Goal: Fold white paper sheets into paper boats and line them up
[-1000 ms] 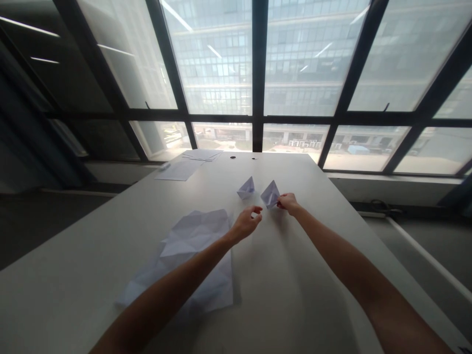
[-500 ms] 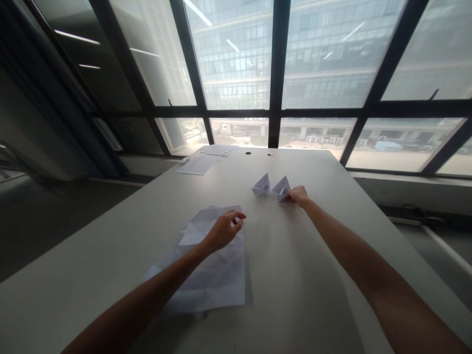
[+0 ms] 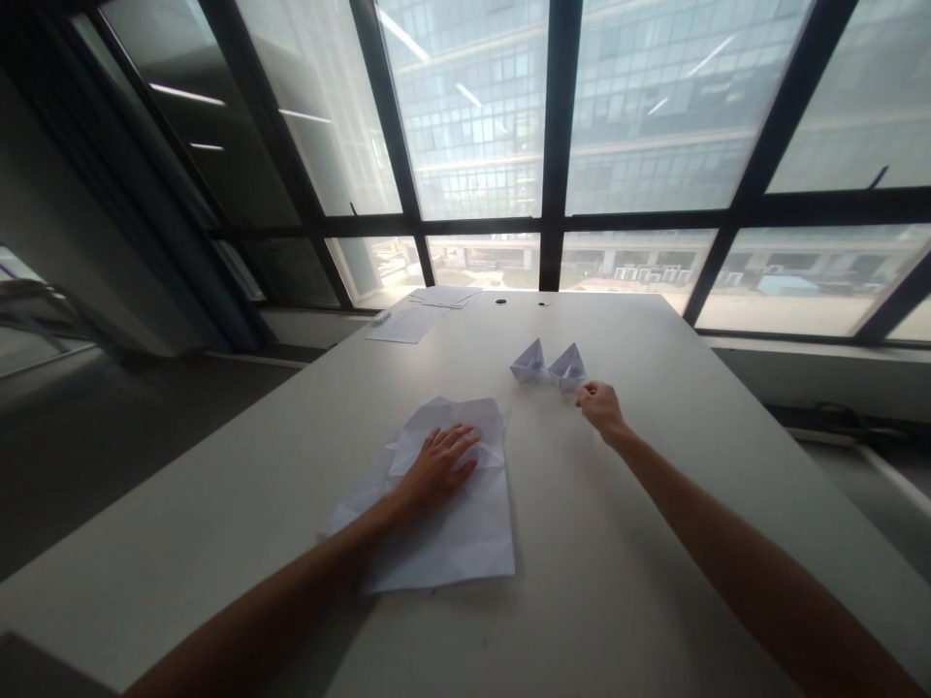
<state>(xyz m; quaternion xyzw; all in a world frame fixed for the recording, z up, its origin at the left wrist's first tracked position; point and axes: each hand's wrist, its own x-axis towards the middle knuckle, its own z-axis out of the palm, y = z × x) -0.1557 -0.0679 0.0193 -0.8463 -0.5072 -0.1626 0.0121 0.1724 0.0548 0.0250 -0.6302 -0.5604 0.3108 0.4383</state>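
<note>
Resting my left hand open on the creased paper, palm down, fingers spread loosely over its upper part. Paper lies flat on the desk under the hand, more than one layer by the look of the edges, running out to either side of it and nearer to me. Right hand farther out, fingers curled in; whether the tips pinch anything I cannot tell. Just past them, a little to their left, stands the right-hand folded paper, peak up; contact between the two unclear. The left-hand folded paper is beside its twin, farther left of the same hand, also peaked. My reading of the step: the folded pair is being set side by side while the left hand steadies or flattens the sheets. Any next move at the pair calls for a light touch, fingers clear of the peaks, since thin paper could tip or drag; on the creased paper, a flat palm, so the layers do not slide. Beyond the left hand, at the far end, plain sheets lie well apart from both hands.
</note>
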